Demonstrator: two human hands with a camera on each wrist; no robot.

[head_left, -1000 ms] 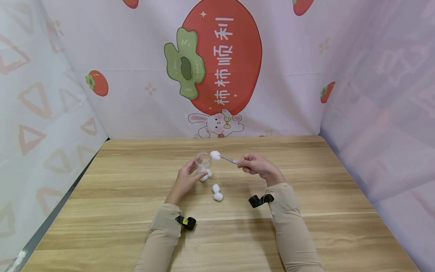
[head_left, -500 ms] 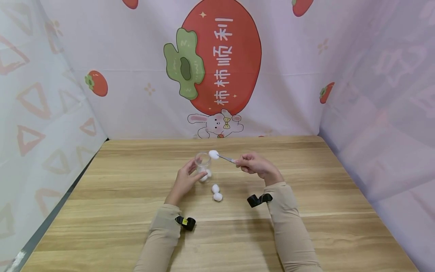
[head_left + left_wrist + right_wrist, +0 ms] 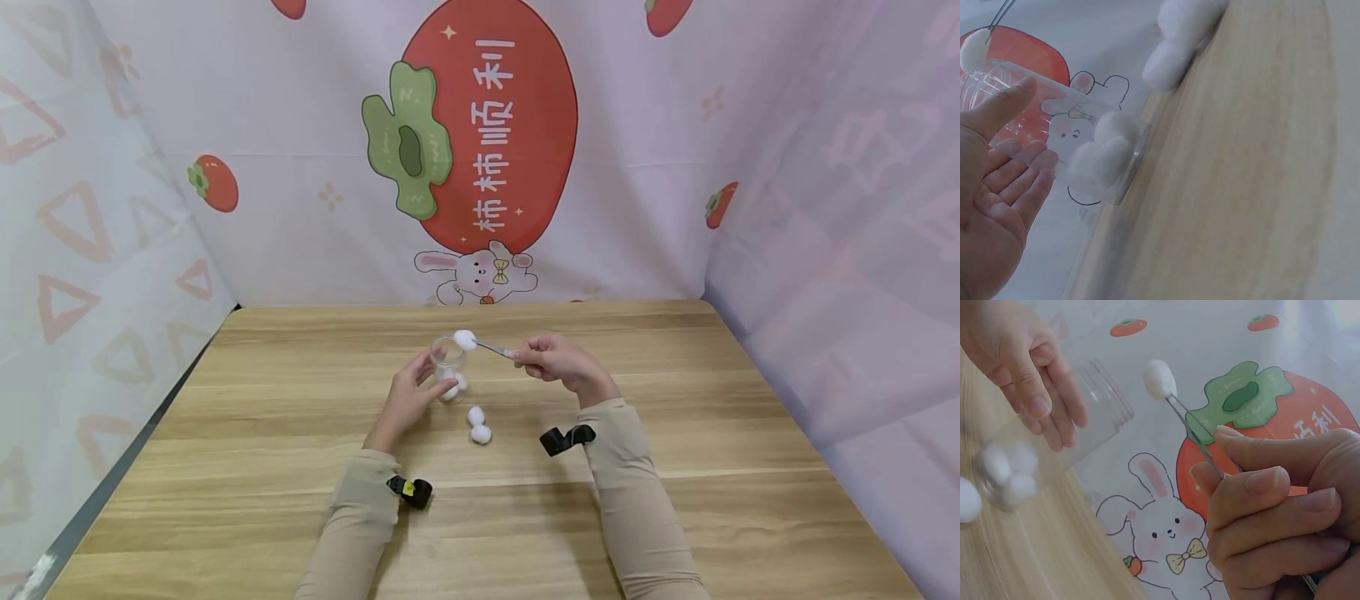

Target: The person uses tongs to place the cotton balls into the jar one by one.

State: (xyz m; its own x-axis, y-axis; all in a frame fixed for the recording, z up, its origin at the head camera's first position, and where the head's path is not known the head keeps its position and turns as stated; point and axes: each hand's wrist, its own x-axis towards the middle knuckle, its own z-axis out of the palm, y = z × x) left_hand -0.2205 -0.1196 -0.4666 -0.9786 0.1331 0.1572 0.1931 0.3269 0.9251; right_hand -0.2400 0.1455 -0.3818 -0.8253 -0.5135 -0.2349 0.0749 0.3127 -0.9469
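Note:
A clear wide-mouthed jar (image 3: 450,360) stands upright on the table, with several white cotton balls (image 3: 1110,156) at its bottom. My left hand (image 3: 412,392) holds it from the left side, thumb in front and fingers behind. Thin metal tweezers (image 3: 492,348) are pinched in my right hand (image 3: 562,362). Their tips grip another cotton ball (image 3: 1160,379), which hangs at the right side of the jar's mouth in the head view. On the table in front of the jar, two loose cotton balls (image 3: 480,434) lie touching.
The wood-grain table (image 3: 262,467) runs back to a hanging cloth (image 3: 315,242) printed with persimmons and a rabbit. Cloth walls also close off both sides. Each sleeve carries a black wrist camera (image 3: 566,440).
The right hand has moved a little left, bringing the tweezers and their cotton ball from beside the jar to its rim. The left hand and jar stay in place.

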